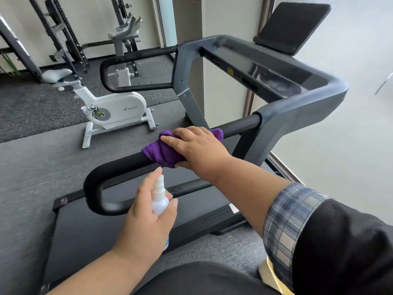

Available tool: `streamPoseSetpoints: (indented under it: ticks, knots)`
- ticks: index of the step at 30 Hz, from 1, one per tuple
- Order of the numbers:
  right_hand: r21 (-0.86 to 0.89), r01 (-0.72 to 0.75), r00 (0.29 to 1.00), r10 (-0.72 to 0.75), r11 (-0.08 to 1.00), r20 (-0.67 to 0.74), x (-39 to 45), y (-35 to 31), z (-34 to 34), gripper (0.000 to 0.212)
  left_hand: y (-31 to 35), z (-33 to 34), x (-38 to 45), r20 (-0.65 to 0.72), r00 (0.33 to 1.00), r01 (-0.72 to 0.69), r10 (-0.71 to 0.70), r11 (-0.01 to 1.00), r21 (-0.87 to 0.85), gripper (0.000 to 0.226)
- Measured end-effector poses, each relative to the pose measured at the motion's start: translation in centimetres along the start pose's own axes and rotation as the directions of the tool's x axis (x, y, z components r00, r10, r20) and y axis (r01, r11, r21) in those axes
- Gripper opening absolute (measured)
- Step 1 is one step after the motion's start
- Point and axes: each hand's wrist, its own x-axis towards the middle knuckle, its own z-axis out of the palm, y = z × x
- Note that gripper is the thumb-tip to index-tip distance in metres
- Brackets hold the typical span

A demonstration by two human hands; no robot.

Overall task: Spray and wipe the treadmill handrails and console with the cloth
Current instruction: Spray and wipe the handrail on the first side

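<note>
Head view: the purple microfibre cloth (163,151) is draped over the near black tubular handrail (119,167) of the dark grey treadmill (297,116), roughly midway along the rail's straight run, between its curved end and the grey upright. The right hand (197,147) lies on top of the cloth with fingers laid fairly flat and lightly bent over the rail, pressing the cloth onto it; the thumb looks tucked under the rail's near side, so it wraps the cloth and tube more than it clenches. The cloth looks soft, light and limp, and I judge it will bunch and slide easily along the smooth tube; it is best held by wrapping it round the rail under the palm, as it is here.

The left hand (148,211) grasps a small translucent white plastic spray bottle (159,199) round its body, nozzle upward and just short of the rail, with the forefinger raised beside the pump head. The bottle seems light and stiff, possibly slick if wet, so the body is the sensible place to grip.

The far black handrail (136,55) and the dark glossy console (255,62) with its tilted black screen (291,26) are untouched by either hand. A white exercise bike (114,107) stands on the grey floor (32,167) beyond.
</note>
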Motion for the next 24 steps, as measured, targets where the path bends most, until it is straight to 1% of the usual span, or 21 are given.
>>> streamPoseSetpoints:
  ticks: [5, 8, 11, 14, 18, 20, 24]
  knots:
    - [0.014, -0.044, 0.999, 0.044, 0.999, 0.01, -2.6, 6.9, -1.5, 0.081, 2.5, 4.6, 1.8, -0.001, 1.0, -0.018, 0.018, 1.0, 0.005, 0.078]
    - [0.029, -0.096, 0.994, 0.097, 0.995, -0.041, -4.4, 10.9, -2.0, 0.081, 2.9, 6.8, 2.4, 0.004, 1.0, 0.011, -0.011, 1.0, 0.021, 0.077]
    - [0.048, -0.113, 0.988, 0.117, 0.992, -0.096, -5.3, 12.7, -1.8, 0.081, 2.8, 7.8, 2.5, -0.023, 0.999, 0.049, -0.049, 0.999, 0.022, 0.076]
    - [0.041, -0.113, 0.983, 0.118, 0.993, -0.142, -4.9, 12.0, -1.4, 0.077, 2.3, 8.1, 2.1, -0.059, 0.995, 0.087, -0.086, 0.996, 0.022, 0.078]
    - [0.028, -0.076, 0.982, 0.08, 0.997, -0.17, -3.9, 10.1, -0.7, 0.076, 1.6, 7.8, 1.1, -0.113, 0.984, 0.143, -0.14, 0.99, 0.018, 0.074]
    - [0.031, -0.05, 0.985, 0.054, 0.998, -0.162, -2.8, 8.2, -0.5, 0.077, 1.2, 7.3, 0.6, -0.137, 0.976, 0.173, -0.169, 0.985, 0.015, 0.073]
    - [0.028, 0.013, 0.992, -0.01, 1.0, -0.123, -0.3, 2.8, 0.1, 0.077, 0.8, 5.6, -0.5, -0.177, 0.962, 0.209, -0.209, 0.978, -0.018, 0.062]
